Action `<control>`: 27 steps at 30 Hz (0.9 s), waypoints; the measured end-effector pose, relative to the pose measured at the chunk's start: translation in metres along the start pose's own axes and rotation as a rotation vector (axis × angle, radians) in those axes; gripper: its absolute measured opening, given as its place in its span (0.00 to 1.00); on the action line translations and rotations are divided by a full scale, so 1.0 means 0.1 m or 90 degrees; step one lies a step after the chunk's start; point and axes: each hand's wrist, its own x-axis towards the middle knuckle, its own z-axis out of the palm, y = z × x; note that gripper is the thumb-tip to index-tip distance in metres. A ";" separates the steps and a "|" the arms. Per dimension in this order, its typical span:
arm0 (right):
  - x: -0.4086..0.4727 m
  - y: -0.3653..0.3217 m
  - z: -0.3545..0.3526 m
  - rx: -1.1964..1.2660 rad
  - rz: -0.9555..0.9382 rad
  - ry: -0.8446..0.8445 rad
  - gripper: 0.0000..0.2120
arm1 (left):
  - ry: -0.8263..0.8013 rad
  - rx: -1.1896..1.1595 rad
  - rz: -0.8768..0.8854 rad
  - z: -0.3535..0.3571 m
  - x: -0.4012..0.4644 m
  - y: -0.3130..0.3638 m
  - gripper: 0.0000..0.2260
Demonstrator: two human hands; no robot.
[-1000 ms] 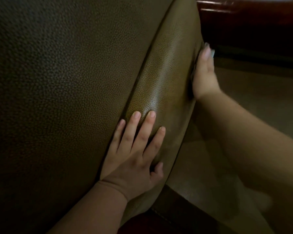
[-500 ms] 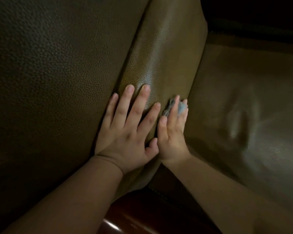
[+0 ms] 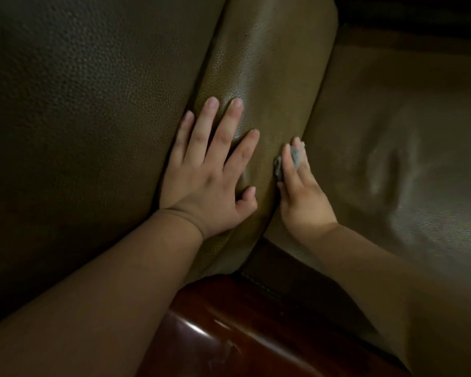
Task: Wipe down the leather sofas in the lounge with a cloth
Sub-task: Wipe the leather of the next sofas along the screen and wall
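A brown leather sofa fills the view, with a broad pebbled panel (image 3: 79, 104) on the left. A rounded leather cushion edge (image 3: 269, 63) runs down the middle. My left hand (image 3: 210, 170) lies flat on that cushion, fingers spread and straight. My right hand (image 3: 302, 197) is edge-on in the crease between the cushion and the smoother leather seat (image 3: 392, 131) on the right. A small grey-blue cloth (image 3: 294, 156) is bunched between its fingers and pressed against the cushion's right side. Most of the cloth is hidden by the hand.
A glossy dark red wooden frame (image 3: 229, 322) of the sofa shows at the bottom centre, below the cushion's near end. A dark stitched leather edge (image 3: 283, 284) borders it. The top right corner is dark and unclear.
My right hand slid from the cushion's far end down along its right side, close to my left hand, and the cloth now shows between its fingers. My left hand stayed flat on the cushion.
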 end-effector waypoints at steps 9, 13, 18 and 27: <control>-0.33 -0.33 -0.80 -0.128 0.024 -0.073 0.24 | -0.032 0.005 -0.012 -0.07 -0.02 0.02 0.35; -0.79 -0.60 -1.56 -0.234 -0.012 -0.174 0.21 | -0.218 0.047 -0.064 -0.46 0.05 0.10 0.38; -1.41 -0.92 -2.30 -0.360 0.059 -0.263 0.23 | -0.614 -0.137 -0.132 -1.12 -0.10 0.81 0.35; -2.42 -1.39 -3.16 -0.334 -0.001 -0.271 0.18 | -0.699 -0.440 -0.186 -2.78 -0.86 1.89 0.30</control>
